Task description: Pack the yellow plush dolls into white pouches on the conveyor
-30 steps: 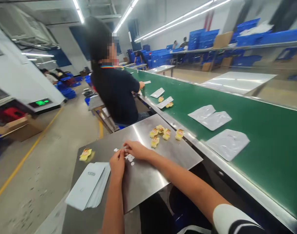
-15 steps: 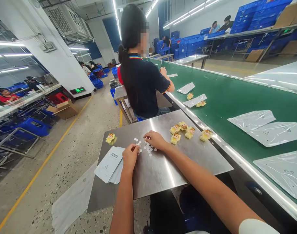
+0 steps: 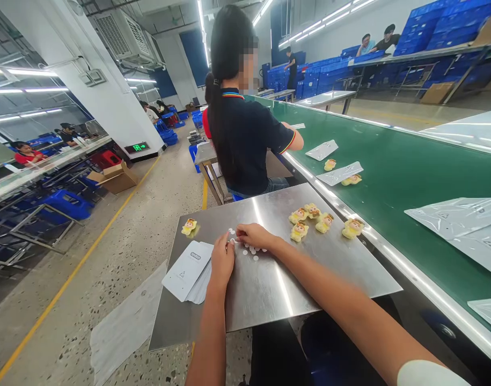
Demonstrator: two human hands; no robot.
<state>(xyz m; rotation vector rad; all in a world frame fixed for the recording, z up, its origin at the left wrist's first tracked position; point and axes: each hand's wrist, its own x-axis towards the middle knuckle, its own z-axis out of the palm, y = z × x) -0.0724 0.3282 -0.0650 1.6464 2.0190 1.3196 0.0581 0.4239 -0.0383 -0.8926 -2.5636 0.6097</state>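
Observation:
On the metal table [image 3: 265, 295], small round white discs [image 3: 253, 250] lie loose around my hands. My left hand [image 3: 222, 262] rests at their left edge, its thumb and fingers slightly apart. Close beside it, my right hand [image 3: 253, 236] reaches in from the right with fingers curled and fingertips together; what they hold, if anything, is too small to make out. Left of my left hand lies a stack of pale printed pouches [image 3: 187, 271]. A small yellow doll [image 3: 189, 227] sits behind the stack, and several more yellow dolls [image 3: 299, 231] lie at the table's right side.
A green conveyor belt [image 3: 390, 171] runs along the right, carrying silvery pouches [image 3: 458, 225] and a few dolls. A co-worker [image 3: 249, 134] sits just beyond the table. An open cardboard box [image 3: 118, 178] and a pale sheet [image 3: 122, 327] lie on the floor at left.
My hands have come closer together over the discs. The left fingers, pinched before, have loosened and straightened. The whole view has shifted slightly, and the co-worker's hand has moved out of sight.

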